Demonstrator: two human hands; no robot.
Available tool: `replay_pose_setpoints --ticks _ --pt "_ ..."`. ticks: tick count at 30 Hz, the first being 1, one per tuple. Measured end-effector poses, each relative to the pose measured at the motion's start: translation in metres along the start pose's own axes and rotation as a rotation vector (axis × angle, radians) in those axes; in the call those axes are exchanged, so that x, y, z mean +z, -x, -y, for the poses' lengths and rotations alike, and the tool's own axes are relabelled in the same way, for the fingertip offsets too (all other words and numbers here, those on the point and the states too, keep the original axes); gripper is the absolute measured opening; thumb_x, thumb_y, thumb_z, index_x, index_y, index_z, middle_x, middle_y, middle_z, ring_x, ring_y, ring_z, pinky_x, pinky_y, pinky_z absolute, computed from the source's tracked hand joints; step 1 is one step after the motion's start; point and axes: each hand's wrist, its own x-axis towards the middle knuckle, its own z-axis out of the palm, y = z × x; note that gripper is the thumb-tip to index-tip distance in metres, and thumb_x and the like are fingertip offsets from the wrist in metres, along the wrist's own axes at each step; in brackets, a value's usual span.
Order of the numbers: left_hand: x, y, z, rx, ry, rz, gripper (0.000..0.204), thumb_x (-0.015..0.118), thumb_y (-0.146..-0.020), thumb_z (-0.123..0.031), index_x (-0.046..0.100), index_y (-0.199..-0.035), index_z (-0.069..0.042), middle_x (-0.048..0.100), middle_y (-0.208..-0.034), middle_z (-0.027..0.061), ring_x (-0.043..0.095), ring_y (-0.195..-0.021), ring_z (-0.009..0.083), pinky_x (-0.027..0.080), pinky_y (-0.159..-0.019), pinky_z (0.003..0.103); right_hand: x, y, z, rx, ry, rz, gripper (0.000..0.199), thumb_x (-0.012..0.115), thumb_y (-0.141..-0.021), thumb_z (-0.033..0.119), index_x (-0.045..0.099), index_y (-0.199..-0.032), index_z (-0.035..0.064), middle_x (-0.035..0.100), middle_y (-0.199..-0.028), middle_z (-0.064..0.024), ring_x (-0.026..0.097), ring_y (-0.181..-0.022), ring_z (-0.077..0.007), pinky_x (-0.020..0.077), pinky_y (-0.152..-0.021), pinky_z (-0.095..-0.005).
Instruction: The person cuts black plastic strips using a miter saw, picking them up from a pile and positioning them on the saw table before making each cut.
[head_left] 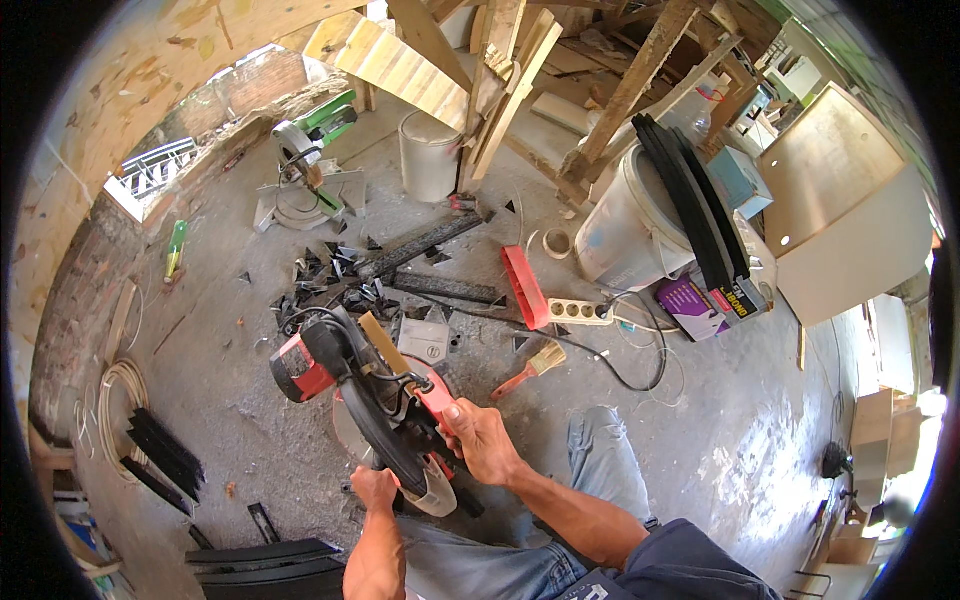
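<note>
A red and black miter saw (pixel 375 420) stands on the floor in front of my knees. My right hand (pixel 483 443) is wrapped round its red handle, with the thumb on top. Low at the saw's near side, my left hand (pixel 376 488) is closed in a fist by the base. What its fingers grip is hidden. Behind the saw lie black angled offcuts (pixel 345 272) and longer black strips (pixel 425 245).
A white power strip (pixel 580 312) with black cable, a paintbrush (pixel 533 368) and a red tool (pixel 525 285) lie to the right. Beyond stands a white bucket (pixel 625 225) with black strips on it. A second, green miter saw (pixel 305 175) is far left; coiled cable (pixel 120 400) lies left.
</note>
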Motion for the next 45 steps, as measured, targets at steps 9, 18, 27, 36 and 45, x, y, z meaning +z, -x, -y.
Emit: replay_pose_setpoints --ticks 9,18,27,36,45 --pt "-0.016 0.001 -0.011 0.011 -0.088 0.001 0.025 0.048 -0.077 -0.006 0.061 -0.058 0.005 0.060 -0.052 0.0187 0.064 -0.049 0.0301 0.051 -0.051 0.044 0.001 0.002 -0.006 -0.015 0.023 0.016 0.061 0.035 -0.102 0.056 0.053 -0.083 0.0011 0.055 -0.070 -0.0034 0.053 -0.060 -0.0091 0.0459 -0.053 -0.0261" --pt "-0.009 0.002 -0.009 0.035 -0.109 -0.036 0.026 0.048 -0.076 -0.007 0.063 -0.059 0.006 0.060 -0.051 0.0189 0.065 -0.051 0.0298 0.052 -0.052 0.044 0.000 0.003 -0.013 -0.026 0.013 0.011 0.060 0.037 -0.103 0.055 0.053 -0.084 0.0005 0.056 -0.072 -0.0042 0.054 -0.061 -0.0095 0.0461 -0.053 -0.0260" --pt "-0.022 -0.004 -0.023 -0.185 0.002 0.203 0.029 0.068 -0.060 -0.011 0.065 -0.075 0.014 0.065 -0.076 0.0344 0.067 -0.078 0.0491 0.055 -0.072 0.050 -0.003 0.004 -0.016 -0.027 -0.001 0.015 0.060 0.037 -0.102 0.055 0.053 -0.085 0.0000 0.056 -0.073 -0.0047 0.054 -0.062 -0.0099 0.0458 -0.053 -0.0262" --pt "-0.034 -0.003 -0.035 -0.204 0.033 0.183 0.031 0.070 -0.060 -0.012 0.065 -0.076 0.014 0.065 -0.077 0.0346 0.067 -0.080 0.0494 0.055 -0.073 0.049 -0.003 0.005 -0.017 -0.029 0.007 0.025 0.061 0.037 -0.102 0.056 0.054 -0.086 -0.0004 0.056 -0.073 -0.0049 0.054 -0.061 -0.0100 0.0463 -0.053 -0.0265" --pt "-0.012 -0.002 -0.005 0.011 -0.052 -0.002 0.028 0.046 -0.081 -0.005 0.064 -0.064 0.008 0.061 -0.053 0.0188 0.064 -0.050 0.0289 0.050 -0.048 0.043 -0.001 0.006 -0.013 -0.051 0.021 0.021 0.060 0.036 -0.103 0.054 0.054 -0.084 -0.0009 0.055 -0.069 -0.0045 0.053 -0.059 -0.0104 0.0456 -0.052 -0.0270"
